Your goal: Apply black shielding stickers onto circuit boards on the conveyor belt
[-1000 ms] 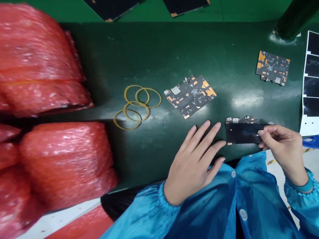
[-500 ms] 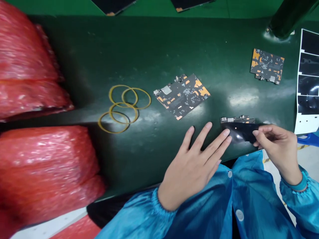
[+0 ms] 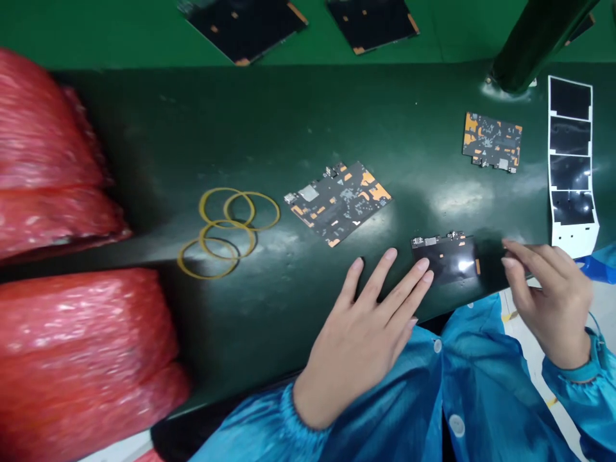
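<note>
A circuit board (image 3: 430,242) lies near the front edge of the bench, with a glossy black film (image 3: 447,263) flat over most of it. My left hand (image 3: 363,333) is spread palm down, two fingertips resting on the film's left edge. To the right of that board, my right hand (image 3: 548,289) hovers clear of the film, its thumb and index finger slightly apart with nothing visible between them. A second circuit board (image 3: 339,202) with orange patches lies uncovered beyond my left fingertips. Another uncovered board (image 3: 491,142) is farther back on the right.
Yellow rings (image 3: 226,224) overlap on the green bench (image 3: 269,128). Two red bubble-wrapped bundles (image 3: 81,359) fill the left side. A sheet of black film stickers (image 3: 571,136) lies at the right, near a dark post (image 3: 534,51). Black-covered boards (image 3: 245,25) sit along the back.
My right hand has let go of the black film's right end and moved right; the film now lies flat on the board. My left hand stays on its left edge. The view has shifted slightly.
</note>
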`<state>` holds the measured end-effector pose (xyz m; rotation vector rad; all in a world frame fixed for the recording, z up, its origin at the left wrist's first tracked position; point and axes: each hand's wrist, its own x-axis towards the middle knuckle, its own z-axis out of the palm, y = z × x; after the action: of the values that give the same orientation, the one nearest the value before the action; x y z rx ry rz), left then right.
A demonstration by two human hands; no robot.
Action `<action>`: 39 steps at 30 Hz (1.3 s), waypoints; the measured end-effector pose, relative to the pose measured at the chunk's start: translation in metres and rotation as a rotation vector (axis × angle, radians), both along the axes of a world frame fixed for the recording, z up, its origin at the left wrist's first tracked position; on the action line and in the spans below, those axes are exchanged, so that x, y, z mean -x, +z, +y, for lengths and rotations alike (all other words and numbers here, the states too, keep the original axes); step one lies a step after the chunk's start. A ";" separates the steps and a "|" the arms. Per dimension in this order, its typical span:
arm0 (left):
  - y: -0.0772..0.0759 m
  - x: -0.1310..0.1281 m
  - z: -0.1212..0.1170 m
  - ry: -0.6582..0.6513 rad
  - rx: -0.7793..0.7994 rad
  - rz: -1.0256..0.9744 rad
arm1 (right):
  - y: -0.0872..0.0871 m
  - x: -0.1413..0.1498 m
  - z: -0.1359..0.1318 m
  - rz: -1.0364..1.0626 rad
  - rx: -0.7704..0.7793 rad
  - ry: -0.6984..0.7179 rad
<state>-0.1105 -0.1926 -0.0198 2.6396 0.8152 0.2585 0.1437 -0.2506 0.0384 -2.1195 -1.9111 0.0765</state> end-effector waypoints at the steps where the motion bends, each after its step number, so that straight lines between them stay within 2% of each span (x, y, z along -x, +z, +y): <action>1: -0.001 0.000 0.000 0.005 0.001 -0.006 | -0.005 0.005 -0.001 -0.002 0.002 0.071; 4: -0.004 0.001 -0.001 0.024 -0.003 -0.018 | -0.025 0.027 -0.001 -0.032 0.118 0.357; 7: -0.007 0.002 -0.001 0.037 -0.010 -0.014 | -0.041 0.037 -0.003 -0.084 0.223 0.446; 10: -0.007 0.003 -0.002 0.039 -0.035 -0.015 | -0.046 0.021 -0.009 -0.122 0.248 0.385; 14: -0.003 0.000 0.000 0.063 -0.081 -0.026 | -0.047 -0.006 -0.018 -0.150 0.161 0.260; 17: 0.000 -0.015 0.005 0.071 -0.123 -0.061 | -0.056 -0.011 -0.017 -0.059 0.030 0.227; 20: 0.001 -0.035 0.017 0.032 -0.075 -0.086 | -0.068 -0.010 -0.010 0.101 -0.154 0.190; 22: 0.002 -0.041 0.035 -0.005 -0.025 -0.086 | -0.077 -0.010 -0.005 0.200 -0.245 0.153; 24: 0.005 -0.033 0.066 0.015 -0.050 -0.086 | -0.086 -0.013 -0.002 0.275 -0.296 0.128; 26: 0.010 -0.011 0.111 0.137 -0.172 -0.096 | -0.094 -0.017 -0.001 0.328 -0.318 0.120; 29: 0.019 0.033 0.193 0.411 -0.390 -0.066 | -0.102 -0.017 0.000 0.375 -0.338 0.127; 31: 0.021 0.055 0.243 0.466 -0.432 -0.061 | -0.104 -0.014 -0.001 0.391 -0.358 0.131; 33: 0.020 0.065 0.277 0.465 -0.439 -0.065 | -0.102 -0.013 -0.004 0.399 -0.373 0.119; 36: 0.016 0.053 0.298 0.434 -0.432 -0.111 | -0.094 -0.024 -0.014 0.400 -0.404 0.060; 39: 0.010 0.005 0.286 0.373 -0.396 -0.203 | -0.081 -0.058 -0.025 0.370 -0.520 -0.075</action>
<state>-0.1157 0.0934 -0.0099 2.7235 1.2932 0.8505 0.2020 -0.2756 -0.0427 -1.6860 -1.4435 -0.0384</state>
